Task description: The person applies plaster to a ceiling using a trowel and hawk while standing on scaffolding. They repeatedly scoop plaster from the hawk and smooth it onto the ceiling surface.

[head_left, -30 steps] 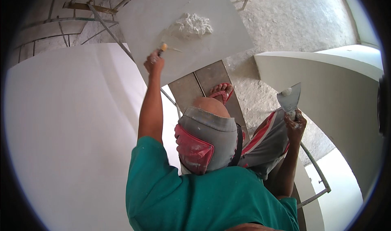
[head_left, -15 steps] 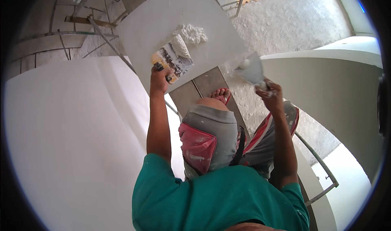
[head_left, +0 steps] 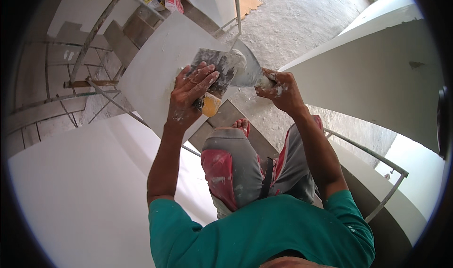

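Toward the far left, grey metal bars (head_left: 94, 29) are crossing one another, and below them a broad white surface (head_left: 71, 187) is stretching to the lower edge. Next to the bars, a pale board (head_left: 146, 65) is lying at a slant, and beyond its upper corner a red-and-white bundle (head_left: 174, 1) is showing. Over the board, the left hand (head_left: 191, 93) is holding a wide trowel (head_left: 207, 62): its fingers are lying along the smeared metal blade, while the yellow end of the handle is coming out beside the palm. Whether the trowel is touching the board, I cannot tell.

Near the middle, white paste (head_left: 239, 62) is sitting where the trowel and a putty knife (head_left: 251, 72) are meeting; which blade is carrying it, I cannot tell exactly. Below this place, the person's foot (head_left: 241, 125) is partly showing beyond the knee.

More to the right, the right hand (head_left: 283, 92) is gripping the knife narrowly by its handle, with bent fingers. Past this hand, a curved panel (head_left: 363, 74) is standing over the rough floor (head_left: 283, 27), and a metal rail (head_left: 368, 151) is running lower down.
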`<state>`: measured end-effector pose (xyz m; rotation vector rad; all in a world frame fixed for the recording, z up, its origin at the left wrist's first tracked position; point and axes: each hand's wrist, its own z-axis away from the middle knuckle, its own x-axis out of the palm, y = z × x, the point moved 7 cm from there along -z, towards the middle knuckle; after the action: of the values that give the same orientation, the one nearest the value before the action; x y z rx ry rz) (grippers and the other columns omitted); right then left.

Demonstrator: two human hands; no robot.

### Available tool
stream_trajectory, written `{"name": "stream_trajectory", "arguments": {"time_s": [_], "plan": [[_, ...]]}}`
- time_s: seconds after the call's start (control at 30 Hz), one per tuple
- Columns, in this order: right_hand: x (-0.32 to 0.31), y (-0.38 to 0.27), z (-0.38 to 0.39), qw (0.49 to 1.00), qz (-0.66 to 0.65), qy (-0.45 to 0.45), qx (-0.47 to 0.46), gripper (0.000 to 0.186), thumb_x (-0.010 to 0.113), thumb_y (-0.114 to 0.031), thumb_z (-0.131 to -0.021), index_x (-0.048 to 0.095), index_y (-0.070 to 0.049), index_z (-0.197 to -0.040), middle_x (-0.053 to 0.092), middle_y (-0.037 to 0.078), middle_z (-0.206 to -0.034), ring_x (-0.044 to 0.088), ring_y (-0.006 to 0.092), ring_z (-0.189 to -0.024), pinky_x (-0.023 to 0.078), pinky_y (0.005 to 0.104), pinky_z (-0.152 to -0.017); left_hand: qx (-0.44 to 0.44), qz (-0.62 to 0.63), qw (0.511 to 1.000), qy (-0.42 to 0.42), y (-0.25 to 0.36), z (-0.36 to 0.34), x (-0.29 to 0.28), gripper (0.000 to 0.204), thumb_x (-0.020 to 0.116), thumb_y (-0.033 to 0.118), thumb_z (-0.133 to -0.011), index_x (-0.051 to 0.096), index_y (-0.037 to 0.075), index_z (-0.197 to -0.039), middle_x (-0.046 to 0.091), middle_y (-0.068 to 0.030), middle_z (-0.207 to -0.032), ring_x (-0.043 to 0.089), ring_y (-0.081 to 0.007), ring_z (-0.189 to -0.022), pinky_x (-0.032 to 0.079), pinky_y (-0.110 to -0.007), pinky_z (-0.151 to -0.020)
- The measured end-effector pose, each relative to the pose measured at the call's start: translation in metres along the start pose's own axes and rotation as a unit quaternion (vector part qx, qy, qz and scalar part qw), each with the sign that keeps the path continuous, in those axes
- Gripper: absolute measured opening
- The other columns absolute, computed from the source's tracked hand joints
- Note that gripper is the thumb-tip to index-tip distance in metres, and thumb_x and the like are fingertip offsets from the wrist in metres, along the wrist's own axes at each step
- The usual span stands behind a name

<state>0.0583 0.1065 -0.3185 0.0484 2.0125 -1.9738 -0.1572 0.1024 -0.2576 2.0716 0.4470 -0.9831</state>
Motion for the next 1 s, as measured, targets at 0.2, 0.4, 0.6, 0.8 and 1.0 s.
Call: {"name": "stream_trajectory", "arguments": {"time_s": [0.2, 0.4, 0.6, 0.8, 1.0], "plan": [[-0.057, -0.106, 0.01, 0.995, -0.034, 0.089, -0.025, 0.029, 0.071, -0.003, -0.069, 0.062, 0.005, -0.095, 0.063, 0.009, -0.072, 0.057, 0.011, -0.063, 0.048, 0.026, -0.061, -0.104, -0.055, 0.993, -0.023, 0.003, -0.044, -0.084, 0.038, 0.061, 0.001, -0.074, 0.059, 0.006, -0.112, 0.06, -0.01, -0.116, 0.057, -0.0242, -0.108, 0.039, -0.037, -0.095], [-0.109, -0.219, 0.016, 0.979, 0.005, 0.199, -0.04, 0.033, 0.07, -0.005, -0.072, 0.057, 0.004, -0.101, 0.058, 0.017, -0.092, 0.059, 0.026, -0.08, 0.048, 0.0315, -0.07, -0.489, 0.574, 0.592, 0.287, 0.11, -0.048, -0.133, 0.041, 0.052, 0.006, -0.079, 0.045, -0.003, -0.118, 0.056, -0.0109, -0.101, 0.058, -0.0232, -0.094, 0.05, -0.041, -0.085], [-0.145, -0.306, 0.034, 0.957, -0.103, 0.261, -0.073, 0.05, 0.071, -0.007, -0.066, 0.057, 0.0, -0.114, 0.059, 0.016, -0.104, 0.058, 0.0274, -0.093, 0.045, 0.0342, -0.082, -0.506, 0.7, 0.443, 0.24, 0.25, -0.16, -0.152, 0.039, 0.054, 0.001, -0.076, 0.047, -0.003, -0.114, 0.057, -0.0102, -0.094, 0.06, -0.0213, -0.087, 0.051, -0.035, -0.082], [-0.225, -0.343, 0.093, 0.93, 0.165, 0.321, -0.076, 0.05, 0.067, -0.004, -0.07, 0.055, -0.003, -0.119, 0.061, 0.014, -0.106, 0.058, 0.0286, -0.093, 0.046, 0.0343, -0.081, -0.488, 0.696, 0.5, 0.165, 0.317, -0.215, -0.16, 0.039, 0.051, -0.001, -0.071, 0.048, -0.002, -0.11, 0.056, -0.0101, -0.092, 0.059, -0.0199, -0.084, 0.051, -0.035, -0.08], [-0.247, -0.273, 0.22, 0.915, 0.245, 0.286, 0.145, 0.047, 0.06, 0.005, -0.074, 0.056, -0.007, -0.119, 0.06, 0.014, -0.096, 0.057, 0.0304, -0.089, 0.046, 0.0362, -0.078, -0.478, 0.696, 0.529, 0.091, 0.319, -0.225, -0.112, 0.032, 0.055, -0.003, -0.069, 0.05, 0.001, -0.1, 0.057, -0.0085, -0.088, 0.058, -0.0172, -0.081, 0.05, -0.032, -0.076]]}}
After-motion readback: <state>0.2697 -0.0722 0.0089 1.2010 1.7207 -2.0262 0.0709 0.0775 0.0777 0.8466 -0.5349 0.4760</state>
